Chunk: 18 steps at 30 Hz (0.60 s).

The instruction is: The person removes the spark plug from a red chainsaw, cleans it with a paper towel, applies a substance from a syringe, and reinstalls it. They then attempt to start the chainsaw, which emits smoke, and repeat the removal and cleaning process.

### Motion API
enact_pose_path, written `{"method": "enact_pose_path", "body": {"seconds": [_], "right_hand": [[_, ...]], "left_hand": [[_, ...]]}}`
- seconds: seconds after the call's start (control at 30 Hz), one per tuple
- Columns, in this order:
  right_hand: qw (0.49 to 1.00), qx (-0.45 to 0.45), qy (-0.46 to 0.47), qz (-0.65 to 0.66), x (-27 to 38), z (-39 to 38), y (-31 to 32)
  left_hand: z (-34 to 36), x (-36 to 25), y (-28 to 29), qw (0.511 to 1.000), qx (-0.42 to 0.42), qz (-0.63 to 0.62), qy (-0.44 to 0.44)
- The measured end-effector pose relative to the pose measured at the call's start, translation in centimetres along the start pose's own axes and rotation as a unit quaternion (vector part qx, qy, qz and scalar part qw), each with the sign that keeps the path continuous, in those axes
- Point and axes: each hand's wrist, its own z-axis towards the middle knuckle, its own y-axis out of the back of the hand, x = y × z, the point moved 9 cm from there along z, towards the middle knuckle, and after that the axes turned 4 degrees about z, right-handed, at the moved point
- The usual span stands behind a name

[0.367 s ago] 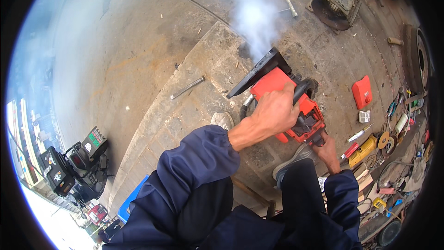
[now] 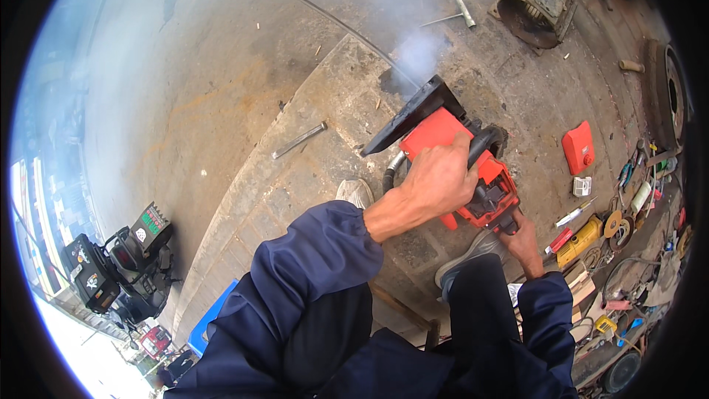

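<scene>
A red and black chainsaw (image 2: 432, 130) stands over the stained paving in front of my feet, its guide bar (image 2: 347, 27) pointing away to the upper left. My left hand (image 2: 442, 181) wraps round the black front handle. Lower down, my right hand (image 2: 521, 242) closes on the rear handle, its fingers partly hidden by the body. The engine bay shows uncovered at the rear. Thin bluish smoke (image 2: 418, 55) hangs beyond the black hand guard. A red cover (image 2: 578, 148) with a knob lies apart on the ground to the right, above a small white part (image 2: 582, 186).
Tools crowd the right edge, among them a yellow angle grinder (image 2: 580, 240). A T-shaped wrench (image 2: 464, 12) and a rusty metal housing (image 2: 537, 1) lie at the far right. A metal tube (image 2: 299, 140) lies left of the saw. A motorcycle (image 2: 122, 266) stands at left.
The smoke by the saw has thinned and drifted, so more of the guide bar and the wrench's rod show. Both hands and the chainsaw hold nearly the same place.
</scene>
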Motion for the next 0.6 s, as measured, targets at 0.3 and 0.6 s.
{"method": "enact_pose_path", "body": {"seconds": [0.3, 0.6], "right_hand": [[1.000, 0.009, -0.009, -0.005, 0.1, 0.1, -0.1], [0.999, 0.018, -0.026, -0.032, -0.1, 0.0, 0.0]], "left_hand": [[-0.1, 0.0, 0.1, 1.000, -0.004, -0.010, -0.008], [-0.1, 0.2, 0.0, 1.000, -0.006, -0.003, -0.006]]}}
